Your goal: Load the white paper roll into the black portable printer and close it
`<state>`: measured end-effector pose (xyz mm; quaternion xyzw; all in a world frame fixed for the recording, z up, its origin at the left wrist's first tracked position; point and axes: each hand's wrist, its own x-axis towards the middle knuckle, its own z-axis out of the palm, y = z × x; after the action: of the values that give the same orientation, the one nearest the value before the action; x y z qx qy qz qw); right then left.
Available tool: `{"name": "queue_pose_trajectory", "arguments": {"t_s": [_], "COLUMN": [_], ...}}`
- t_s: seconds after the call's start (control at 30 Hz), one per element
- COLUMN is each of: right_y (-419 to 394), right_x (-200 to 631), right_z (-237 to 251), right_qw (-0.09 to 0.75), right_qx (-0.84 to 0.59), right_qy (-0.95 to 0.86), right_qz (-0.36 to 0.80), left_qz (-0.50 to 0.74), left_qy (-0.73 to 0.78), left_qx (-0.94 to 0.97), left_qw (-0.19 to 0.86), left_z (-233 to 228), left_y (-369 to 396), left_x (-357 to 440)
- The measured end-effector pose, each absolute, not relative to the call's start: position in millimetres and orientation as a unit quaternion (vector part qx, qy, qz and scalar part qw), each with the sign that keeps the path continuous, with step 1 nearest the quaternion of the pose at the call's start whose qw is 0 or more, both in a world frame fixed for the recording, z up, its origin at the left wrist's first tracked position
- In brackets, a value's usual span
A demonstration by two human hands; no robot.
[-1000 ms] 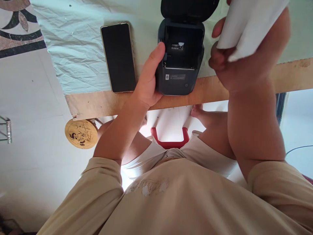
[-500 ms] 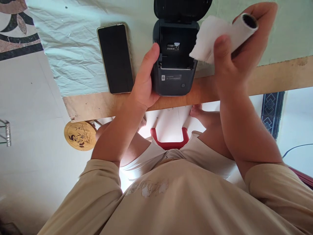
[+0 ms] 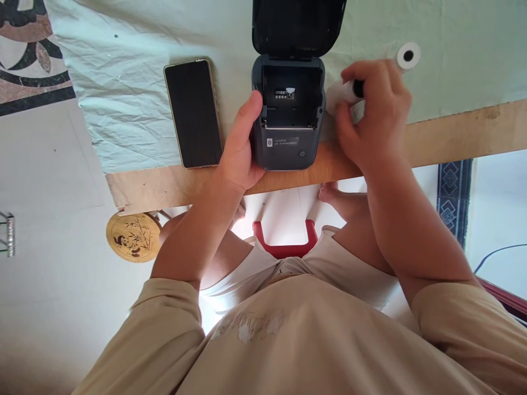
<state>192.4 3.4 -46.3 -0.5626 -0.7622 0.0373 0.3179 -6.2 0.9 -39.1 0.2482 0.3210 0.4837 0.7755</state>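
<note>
My left hand (image 3: 242,142) is closed around the left side of a dark portable label printer (image 3: 288,148), its thumb along the edge. The printer's lid (image 3: 298,27) stands open, and the paper bay inside holds no roll. Just right of the printer, low over the cloth, my right hand (image 3: 374,112) has its thumb and forefinger around a white paper roll (image 3: 340,93) with a black core end. The other fingers are curled and partly hidden. Beyond those knuckles is a second white paper roll (image 3: 403,61), its dark-centred end facing up.
A phone (image 3: 193,112) with a dark screen lies left of the printer on the pale green cloth (image 3: 123,109). The table's wooden edge (image 3: 152,186) runs in front. Below are a round wooden stool (image 3: 134,237) and a red stool (image 3: 284,250).
My right hand has lowered the paper roll from the air to beside the printer, leftward and down. The second roll, previously hidden, now shows. The printer appears slightly lower in view.
</note>
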Motion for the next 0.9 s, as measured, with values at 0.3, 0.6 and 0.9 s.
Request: {"name": "queue_pose_trajectory", "arguments": {"t_s": [0.3,0.6,0.9], "right_y": [8,30,30], "right_x": [207,219,211], "right_z": [-37,-48,-24], "right_qw": [0.439,0.313,0.588], "right_qx": [-0.503,-0.715,-0.606], "right_qy": [-0.741,-0.622,-0.343], "right_qz": [-0.079,0.07,0.411], "left_qz": [0.476,0.482,0.484], "left_qy": [0.289,0.318,0.347], "left_qx": [0.23,0.216,0.219], "left_qw": [0.798,0.787,0.773], "left_z": [-40,-41,-41], "left_y": [1,2,2], "left_x": [-9,-11,-12]}}
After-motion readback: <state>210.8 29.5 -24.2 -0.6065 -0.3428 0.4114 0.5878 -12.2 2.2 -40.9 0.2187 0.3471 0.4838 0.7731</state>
